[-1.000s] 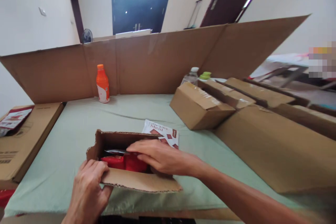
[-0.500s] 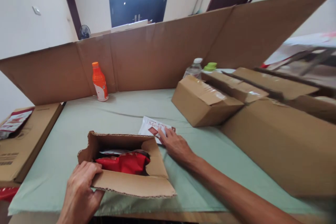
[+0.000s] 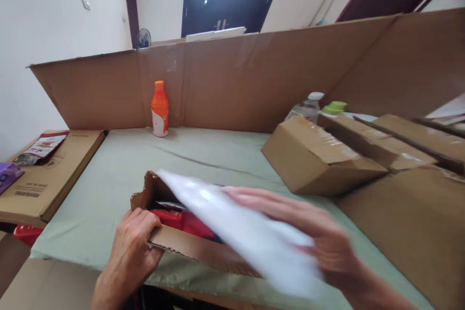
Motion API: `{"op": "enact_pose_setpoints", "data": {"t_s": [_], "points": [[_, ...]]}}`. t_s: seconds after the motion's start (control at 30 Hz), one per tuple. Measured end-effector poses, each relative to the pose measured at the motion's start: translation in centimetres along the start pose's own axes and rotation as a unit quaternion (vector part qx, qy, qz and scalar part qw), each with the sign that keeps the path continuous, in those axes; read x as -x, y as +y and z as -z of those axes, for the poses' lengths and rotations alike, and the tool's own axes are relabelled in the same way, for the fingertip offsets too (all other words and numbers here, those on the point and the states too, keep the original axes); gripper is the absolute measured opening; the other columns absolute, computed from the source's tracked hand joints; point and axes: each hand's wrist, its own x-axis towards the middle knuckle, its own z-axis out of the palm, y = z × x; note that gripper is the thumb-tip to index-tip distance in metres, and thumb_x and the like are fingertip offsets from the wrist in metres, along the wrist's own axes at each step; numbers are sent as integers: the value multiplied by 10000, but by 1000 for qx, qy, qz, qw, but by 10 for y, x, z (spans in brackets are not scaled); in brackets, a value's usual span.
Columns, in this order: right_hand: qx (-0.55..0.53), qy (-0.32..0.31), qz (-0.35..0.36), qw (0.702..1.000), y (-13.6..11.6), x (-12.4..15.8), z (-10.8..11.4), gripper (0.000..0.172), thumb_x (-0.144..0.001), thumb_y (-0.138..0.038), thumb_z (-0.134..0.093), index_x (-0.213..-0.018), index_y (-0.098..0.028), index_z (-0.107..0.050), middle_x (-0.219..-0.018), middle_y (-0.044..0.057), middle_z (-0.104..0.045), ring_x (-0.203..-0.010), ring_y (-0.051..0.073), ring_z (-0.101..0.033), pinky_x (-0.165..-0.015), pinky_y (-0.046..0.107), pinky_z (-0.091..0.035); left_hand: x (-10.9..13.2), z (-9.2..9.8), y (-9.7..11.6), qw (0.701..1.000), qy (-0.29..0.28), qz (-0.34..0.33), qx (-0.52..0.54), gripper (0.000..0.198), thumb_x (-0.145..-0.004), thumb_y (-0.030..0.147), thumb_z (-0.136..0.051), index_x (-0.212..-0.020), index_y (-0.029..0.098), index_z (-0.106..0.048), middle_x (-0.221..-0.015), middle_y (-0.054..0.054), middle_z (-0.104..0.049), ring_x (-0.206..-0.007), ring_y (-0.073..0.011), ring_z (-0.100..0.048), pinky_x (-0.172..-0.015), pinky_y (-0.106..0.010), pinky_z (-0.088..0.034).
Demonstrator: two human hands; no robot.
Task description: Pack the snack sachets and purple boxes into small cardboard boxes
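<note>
A small open cardboard box [image 3: 189, 248] sits at the near edge of the green-covered table [image 3: 203, 155], with red packets [image 3: 181, 219] inside. My left hand [image 3: 131, 247] grips the box's near left flap. My right hand [image 3: 312, 232] is blurred by motion and holds a white packet [image 3: 240, 232] over the box's right side, covering part of the opening.
A tall cardboard wall [image 3: 254, 77] stands along the table's far side, with an orange bottle [image 3: 160, 109] in front of it. Taped cardboard boxes [image 3: 319, 155] and a clear bottle [image 3: 308, 105] crowd the right. A flat carton [image 3: 47, 174] with a packet lies at left.
My right hand left the box, reached the white packet lying behind it, picked it up and swung it over the box. The camera view shifted left. My left hand stayed on the flap.
</note>
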Motion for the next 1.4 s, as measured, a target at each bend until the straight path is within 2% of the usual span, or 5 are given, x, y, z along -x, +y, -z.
{"op": "enact_pose_setpoints", "data": {"t_s": [0.2, 0.5, 0.8, 1.07, 1.4], "points": [[284, -363, -96, 882, -9, -50, -47, 482, -866, -13, -425, -1217, -180, -709, -1023, 119, -783, -885, 264, -751, -746, 344, -553, 3, -4, -3, 1000, 7, -1, 8, 200, -668, 44, -553, -794, 200, -553, -752, -8, -651, -717, -204, -579, -666, -325, -404], [285, -491, -135, 812, 0, -84, -65, 356, -831, -34, -504, -1022, -141, -785, -1003, 148, -787, -972, 291, -739, -744, 306, -491, 3, -9, -8, 1000, 13, -12, 21, 172, -722, 55, -557, -811, 202, -556, -757, -15, -637, -722, -209, -559, -672, -328, -381], [225, -342, -85, 908, -11, -52, -42, 390, -951, -219, -577, -1330, -177, -661, -1265, 143, -717, -1113, 302, -697, -933, 394, -530, 4, -4, -11, 999, 5, -29, 21, 185, -734, 62, -549, -834, 214, -582, -780, 5, -675, -724, -197, -591, -672, -312, -414], [267, -301, -81, 912, -25, -51, 4, 284, -993, -369, -599, -1133, -170, -747, -1060, 125, -779, -968, 300, -726, -850, 402, -548, 1, -4, -8, 999, 26, -30, 6, 207, -724, 79, -504, -834, 221, -606, -740, -3, -650, -691, -204, -604, -620, -299, -420], [169, -199, -28, 965, 14, 22, 26, 330, -1008, -335, -548, -1266, -226, -723, -1426, 98, -638, -1369, 303, -540, -1114, 491, -468, 3, -3, -1, 994, 80, -34, -60, 222, -768, 105, -512, -909, 241, -618, -818, 12, -695, -740, -186, -646, -679, -302, -452]]}}
